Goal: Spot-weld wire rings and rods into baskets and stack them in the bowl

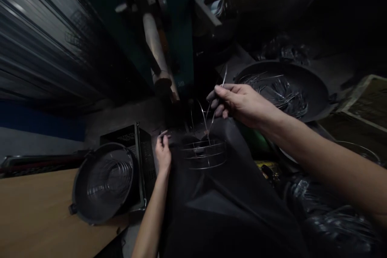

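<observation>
A black pan [316, 88] of loose wires lies upper right; a basin [79, 205] of coiled wire sits on the wooden surface [39, 213] at left. A wire frame [204, 156] rests on dark cloth [229, 217]. The right hand [242, 105] pinches a thin wire [212, 121], its long axis steep, lower end inside the frame. The left hand [163, 153], just beside the frame, is partly closed; its hold cannot be told.

Faint "310" on teal panel [180, 76]
</observation>
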### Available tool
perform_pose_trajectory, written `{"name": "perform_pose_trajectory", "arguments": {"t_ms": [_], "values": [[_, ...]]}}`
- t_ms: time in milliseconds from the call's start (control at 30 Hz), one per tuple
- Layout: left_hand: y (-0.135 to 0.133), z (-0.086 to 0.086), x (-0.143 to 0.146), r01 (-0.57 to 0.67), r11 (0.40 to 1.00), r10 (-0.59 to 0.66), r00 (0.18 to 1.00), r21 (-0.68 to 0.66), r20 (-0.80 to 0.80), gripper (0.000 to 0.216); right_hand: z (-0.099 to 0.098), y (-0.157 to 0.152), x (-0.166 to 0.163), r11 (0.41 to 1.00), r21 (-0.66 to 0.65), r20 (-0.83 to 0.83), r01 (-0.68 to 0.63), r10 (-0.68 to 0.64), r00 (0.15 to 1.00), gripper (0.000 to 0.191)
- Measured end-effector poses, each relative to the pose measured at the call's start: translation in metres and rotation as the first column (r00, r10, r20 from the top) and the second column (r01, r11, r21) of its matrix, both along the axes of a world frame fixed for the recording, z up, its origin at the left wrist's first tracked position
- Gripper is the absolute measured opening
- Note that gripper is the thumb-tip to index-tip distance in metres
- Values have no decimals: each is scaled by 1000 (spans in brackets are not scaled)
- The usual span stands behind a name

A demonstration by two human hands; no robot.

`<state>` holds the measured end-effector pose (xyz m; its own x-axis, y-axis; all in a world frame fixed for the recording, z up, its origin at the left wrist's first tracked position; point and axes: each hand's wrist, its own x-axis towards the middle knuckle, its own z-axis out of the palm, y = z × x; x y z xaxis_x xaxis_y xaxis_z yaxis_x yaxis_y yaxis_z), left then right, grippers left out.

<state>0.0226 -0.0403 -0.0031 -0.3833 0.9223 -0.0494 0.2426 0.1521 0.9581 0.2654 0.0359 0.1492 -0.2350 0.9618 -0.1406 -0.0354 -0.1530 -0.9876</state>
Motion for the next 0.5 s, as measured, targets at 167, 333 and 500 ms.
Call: {"name": "perform_pose_trajectory", "arguments": {"t_ms": [167, 333, 500], "values": [[16, 116, 26, 360, 922, -332, 925, 145, -187, 37, -10, -24, -24, 982, 40, 182, -183, 173, 968, 35], [39, 167, 74, 534, 830, -503, 841, 162, -198, 25, -22, -59, -34, 904, 316, 560, -289, 69, 826, 22], [34, 184, 95, 708, 686, -715, 699, 165, -28, 28, -14, -65, -15, 848, 345, 720, -403, 37, 693, 21]]}}
